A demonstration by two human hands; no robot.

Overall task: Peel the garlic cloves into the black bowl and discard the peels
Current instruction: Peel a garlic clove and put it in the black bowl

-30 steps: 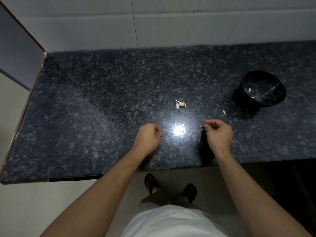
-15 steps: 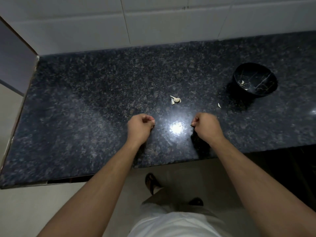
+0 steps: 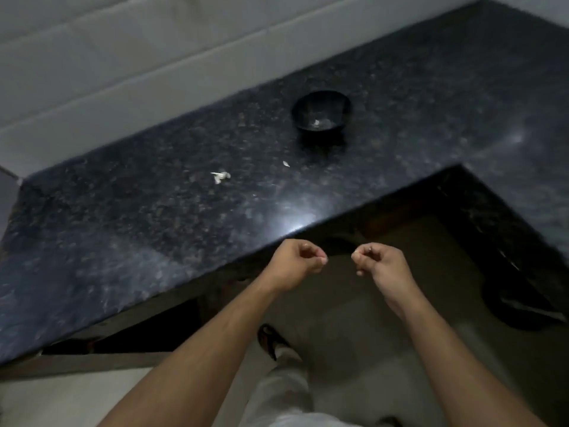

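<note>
The black bowl (image 3: pixel 303 123) stands on the dark granite counter (image 3: pixel 138 235), far ahead of my hands, with a pale garlic piece (image 3: pixel 317 122) inside. A small heap of garlic peels (image 3: pixel 220 177) and one loose scrap (image 3: pixel 286 163) lie on the counter left of the bowl. My left hand (image 3: pixel 295 263) and my right hand (image 3: pixel 380 265) hover side by side just off the counter's front edge, above the floor. On each hand the fingers are curled and the thumb pinches against the fingertips, as on tiny peel bits. The bits themselves are too small to make out.
The counter turns a corner and runs on along the right side (image 3: pixel 523 167). Under that stretch a dark round container (image 3: pixel 520 306) sits on the floor. A white tiled wall (image 3: pixel 123 66) backs the counter. My sandalled foot (image 3: pixel 271 340) is below my hands.
The view has swung right and back from the counter. Both hands have left the counter top and now hang over the floor, still pinched. The bowl and peels have not moved.
</note>
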